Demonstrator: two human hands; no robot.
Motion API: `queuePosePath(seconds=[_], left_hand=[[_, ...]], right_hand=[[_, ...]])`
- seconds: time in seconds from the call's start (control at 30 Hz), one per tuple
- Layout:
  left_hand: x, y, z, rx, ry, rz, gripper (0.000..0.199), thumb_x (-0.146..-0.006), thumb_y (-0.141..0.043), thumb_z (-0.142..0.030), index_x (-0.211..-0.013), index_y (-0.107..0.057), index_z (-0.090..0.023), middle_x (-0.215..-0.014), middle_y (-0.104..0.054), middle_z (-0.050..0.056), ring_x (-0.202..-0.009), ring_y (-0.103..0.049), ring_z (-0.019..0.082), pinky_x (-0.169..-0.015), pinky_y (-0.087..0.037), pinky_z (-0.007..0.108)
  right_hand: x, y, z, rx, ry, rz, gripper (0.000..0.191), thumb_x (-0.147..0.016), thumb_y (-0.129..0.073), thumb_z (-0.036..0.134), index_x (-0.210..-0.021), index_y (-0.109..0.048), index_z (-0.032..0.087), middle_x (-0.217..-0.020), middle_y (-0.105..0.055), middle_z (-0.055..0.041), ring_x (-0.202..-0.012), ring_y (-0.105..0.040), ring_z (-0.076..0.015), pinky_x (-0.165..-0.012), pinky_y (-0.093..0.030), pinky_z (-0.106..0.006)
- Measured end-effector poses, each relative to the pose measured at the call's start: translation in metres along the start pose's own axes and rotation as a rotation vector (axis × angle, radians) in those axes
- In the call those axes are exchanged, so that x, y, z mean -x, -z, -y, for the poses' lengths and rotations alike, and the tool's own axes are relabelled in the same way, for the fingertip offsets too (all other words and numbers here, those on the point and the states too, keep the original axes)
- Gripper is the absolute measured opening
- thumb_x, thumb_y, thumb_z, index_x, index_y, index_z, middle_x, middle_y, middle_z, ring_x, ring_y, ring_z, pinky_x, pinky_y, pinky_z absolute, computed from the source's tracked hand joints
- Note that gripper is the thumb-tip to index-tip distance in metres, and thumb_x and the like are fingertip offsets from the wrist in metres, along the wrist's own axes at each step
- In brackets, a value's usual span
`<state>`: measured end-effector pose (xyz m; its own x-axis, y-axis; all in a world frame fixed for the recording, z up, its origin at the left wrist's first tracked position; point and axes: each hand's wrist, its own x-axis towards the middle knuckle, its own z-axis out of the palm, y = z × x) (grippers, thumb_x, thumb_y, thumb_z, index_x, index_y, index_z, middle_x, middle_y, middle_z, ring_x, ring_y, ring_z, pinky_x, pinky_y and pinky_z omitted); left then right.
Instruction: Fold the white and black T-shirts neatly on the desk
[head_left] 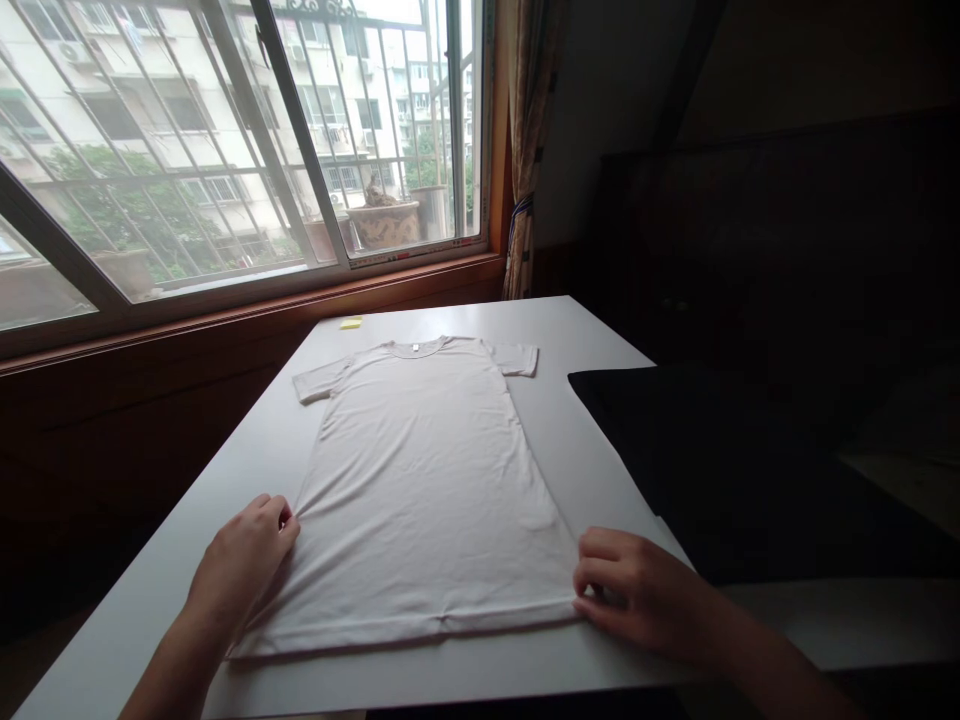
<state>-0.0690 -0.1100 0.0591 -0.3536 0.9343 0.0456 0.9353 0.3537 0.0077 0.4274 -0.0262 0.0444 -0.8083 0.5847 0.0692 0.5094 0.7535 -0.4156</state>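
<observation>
A white short-sleeved T-shirt (435, 480) lies spread out on a white table (255, 470), its collar toward the window and its hem near me. Soft wrinkles run across the cloth, mostly along its left side. My left hand (244, 555) is closed on the shirt's left side edge, a little above the hem, with thumb and fingers pinched together. At the lower right corner, by the hem, my right hand (630, 585) pinches the cloth between thumb and curled fingers. Both sleeves lie out flat to the sides.
A small yellow paper note (351, 324) lies at the table's far left corner. Dark cloth (720, 470) covers the table's right side. Beyond the table are a barred window (337, 140) and a tied curtain (523, 190).
</observation>
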Motion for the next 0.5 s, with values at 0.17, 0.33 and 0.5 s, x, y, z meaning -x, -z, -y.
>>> queuePosePath(seconds=[0.17,0.33,0.5], left_hand=[[-0.0022,-0.0005,0.0084,-0.003,0.039,0.019,0.029,-0.097,-0.041,-0.04,-0.085,-0.061,-0.023,-0.095,-0.067,0.005,-0.073,-0.063,0.02,-0.065,-0.039,0.03],[-0.0016,0.0005,0.0054,-0.047,0.047,0.122,0.03,-0.098,-0.036,-0.038,-0.087,-0.059,-0.023,-0.092,-0.066,0.005,-0.073,-0.062,0.021,-0.061,-0.036,0.031],[0.0003,0.0019,0.0025,-0.102,0.011,0.059,0.03,-0.099,-0.036,-0.035,-0.09,-0.061,-0.022,-0.097,-0.065,0.007,-0.079,-0.063,0.022,-0.062,-0.039,0.031]], right_hand=[[0.0022,0.0024,0.0021,-0.009,-0.014,0.026,0.006,-0.089,-0.07,0.021,-0.085,-0.066,0.022,-0.089,-0.063,-0.0026,-0.08,-0.06,-0.0169,-0.07,-0.043,-0.028],[0.0026,0.0053,0.0053,-0.037,-0.024,0.045,0.008,-0.087,-0.071,0.018,-0.085,-0.065,0.022,-0.092,-0.062,-0.0022,-0.082,-0.061,-0.0166,-0.071,-0.044,-0.027],[0.0021,0.0057,0.0072,-0.049,-0.017,0.04,0.008,-0.087,-0.069,0.016,-0.085,-0.066,0.022,-0.092,-0.062,-0.0023,-0.083,-0.061,-0.0168,-0.072,-0.044,-0.027]])
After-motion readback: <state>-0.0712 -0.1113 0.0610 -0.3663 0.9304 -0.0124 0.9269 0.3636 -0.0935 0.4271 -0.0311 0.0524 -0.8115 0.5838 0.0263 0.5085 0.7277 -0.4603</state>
